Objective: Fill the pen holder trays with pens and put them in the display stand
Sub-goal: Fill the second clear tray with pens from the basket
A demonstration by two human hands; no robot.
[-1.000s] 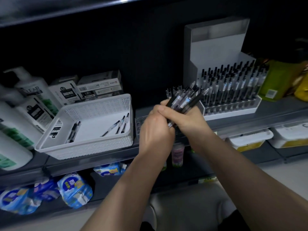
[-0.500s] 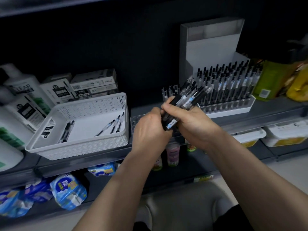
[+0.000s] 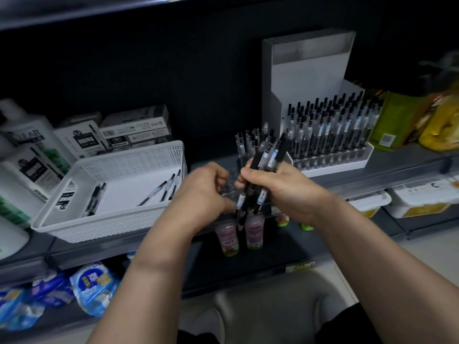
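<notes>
Since half a second ago, left hand parts from right hand, which grips a pen bundle. Left fingers curl; contents unclear. Filling step: clear tray at twelve o'clock holds few pens; display stand at two o'clock. Next: slot one pen.

head-worn view, angled down, close over a shelf

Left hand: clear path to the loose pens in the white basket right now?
Probably yes. The left hand holds no bundle and sits just right of the white basket, whose top is open. The loose pens lie uncovered near its right wall.
</notes>
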